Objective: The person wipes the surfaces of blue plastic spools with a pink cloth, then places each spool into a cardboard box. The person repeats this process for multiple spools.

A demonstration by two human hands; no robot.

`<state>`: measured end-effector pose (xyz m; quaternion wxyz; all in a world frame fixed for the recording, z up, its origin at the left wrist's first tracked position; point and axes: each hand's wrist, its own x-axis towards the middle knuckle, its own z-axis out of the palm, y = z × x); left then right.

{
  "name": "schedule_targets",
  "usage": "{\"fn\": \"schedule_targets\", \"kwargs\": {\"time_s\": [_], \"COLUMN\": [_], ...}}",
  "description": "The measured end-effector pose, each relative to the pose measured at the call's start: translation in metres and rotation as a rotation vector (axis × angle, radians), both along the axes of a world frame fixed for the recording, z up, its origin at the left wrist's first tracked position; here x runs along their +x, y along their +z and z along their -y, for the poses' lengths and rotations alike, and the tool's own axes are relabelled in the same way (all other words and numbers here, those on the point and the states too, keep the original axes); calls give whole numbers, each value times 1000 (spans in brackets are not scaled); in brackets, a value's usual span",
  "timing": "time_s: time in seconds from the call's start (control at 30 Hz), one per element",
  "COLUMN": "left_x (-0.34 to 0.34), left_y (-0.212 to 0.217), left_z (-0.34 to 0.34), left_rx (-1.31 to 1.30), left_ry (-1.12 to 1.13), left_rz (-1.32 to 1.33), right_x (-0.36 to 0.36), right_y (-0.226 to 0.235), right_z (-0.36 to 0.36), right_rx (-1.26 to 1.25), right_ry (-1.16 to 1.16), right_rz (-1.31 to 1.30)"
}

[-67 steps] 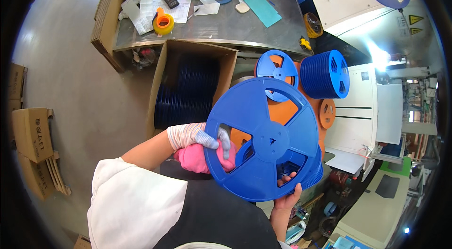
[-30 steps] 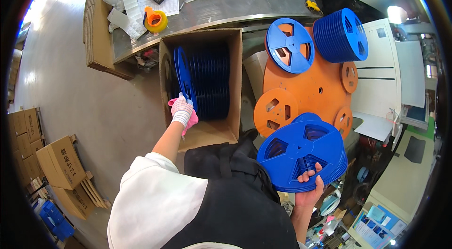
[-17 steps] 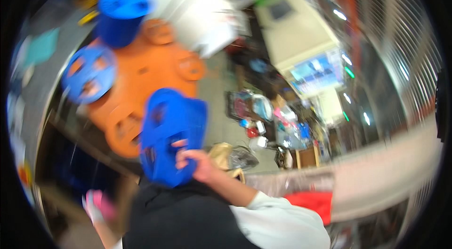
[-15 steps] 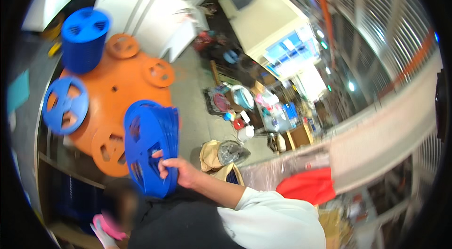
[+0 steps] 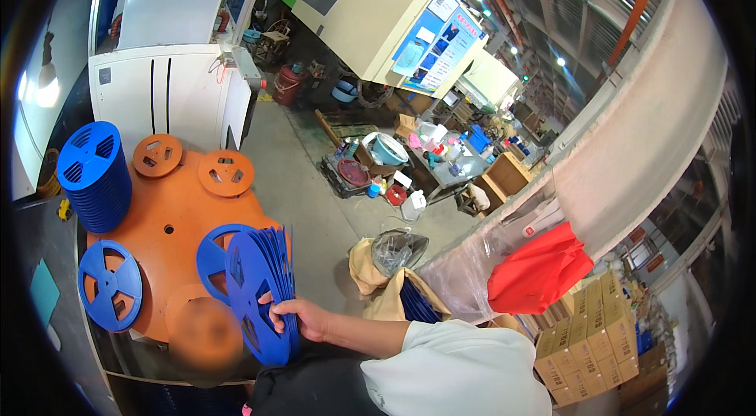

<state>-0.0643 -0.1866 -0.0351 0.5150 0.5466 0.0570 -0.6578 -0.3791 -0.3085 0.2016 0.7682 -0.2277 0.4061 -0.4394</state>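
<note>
My right hand is closed on several blue plastic reel discs, thumb and fingers around their near edge and through an opening. They stand on edge, slightly fanned at the top. Behind them, partly hidden, another blue disc lies over the right part of an orange round table. One blue disc rests at the table's left, and a tall stack of blue discs rises at its far left. Only a pink speck shows at the lower edge; my left hand is not recognisable there.
Orange discs sit on the table's far side. White machine cabinets stand beyond it. To the right are open brown bags, a red bag, cartons and a cluttered bench. A grey surface borders the left.
The view has swung and steadied, so the table appears lower and farther left. The pink-and-white gloved left hand has left the picture's lower left. My right hand still grips the blue discs.
</note>
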Motion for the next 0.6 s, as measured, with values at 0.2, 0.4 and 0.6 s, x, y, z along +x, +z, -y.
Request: {"fn": "schedule_targets", "kwargs": {"time_s": [0.2, 0.4, 0.6], "left_x": [-5, 2, 8], "left_y": [40, 105, 184], "left_z": [-19, -40, -23], "left_rx": [-26, -306, -344], "left_ry": [125, 339, 328], "left_rz": [-37, 136, 732], "right_x": [-23, -49, -40], "right_y": [5, 17, 21], "right_z": [20, 43, 40], "right_rx": [63, -89, -130], "right_ry": [-4, 175, 383], "right_rz": [367, 564, 785]}}
